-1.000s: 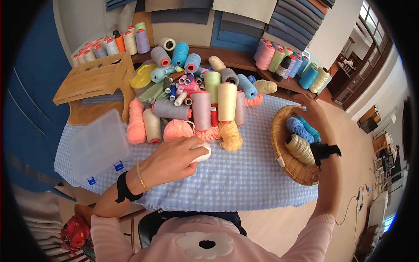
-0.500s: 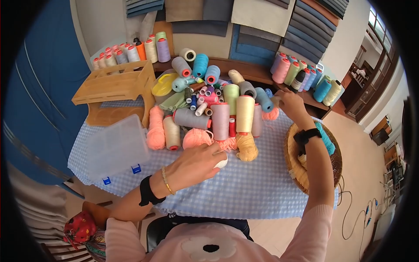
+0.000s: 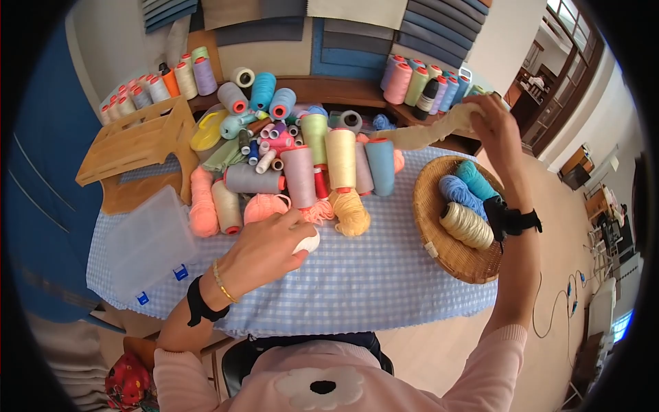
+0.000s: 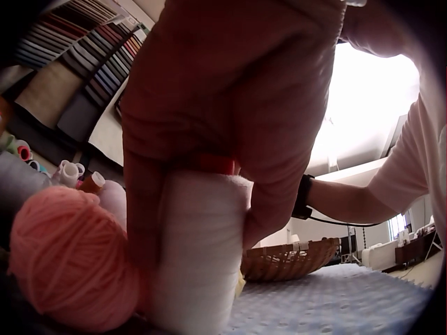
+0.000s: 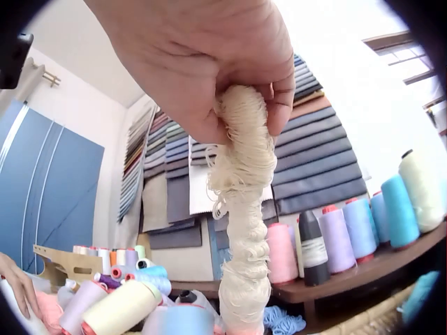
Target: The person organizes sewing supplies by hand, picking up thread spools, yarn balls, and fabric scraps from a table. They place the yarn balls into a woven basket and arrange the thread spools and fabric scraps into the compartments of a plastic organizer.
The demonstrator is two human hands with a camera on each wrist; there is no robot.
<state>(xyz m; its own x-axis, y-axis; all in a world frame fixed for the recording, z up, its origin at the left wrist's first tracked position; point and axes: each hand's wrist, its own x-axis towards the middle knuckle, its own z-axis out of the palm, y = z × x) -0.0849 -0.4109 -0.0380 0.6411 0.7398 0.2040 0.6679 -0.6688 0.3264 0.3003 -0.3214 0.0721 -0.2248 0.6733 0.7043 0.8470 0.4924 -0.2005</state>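
Observation:
My left hand (image 3: 264,253) grips a white spool (image 3: 309,240) that stands on the checked cloth in front of the pink yarn. In the left wrist view the fingers wrap round this white spool (image 4: 202,251) from above, beside a pink yarn ball (image 4: 73,258). My right hand (image 3: 498,134) is raised above the table's back right, pinching one end of a long cream yarn skein (image 3: 439,130). The right wrist view shows the skein (image 5: 244,209) hanging down from thumb and fingers, its strands loose at one side.
A wicker basket (image 3: 429,237) with several yarn skeins lies at the right. Spools and yarn crowd the middle back, near a light blue cone (image 3: 380,167). At the left are a wooden rack (image 3: 137,134) and a clear plastic box (image 3: 147,237). More cones line the back shelf.
My right hand has moved from the basket to the pile, taken hold of the cream skein and lifted it up to the right. The left hand still grips the white spool.

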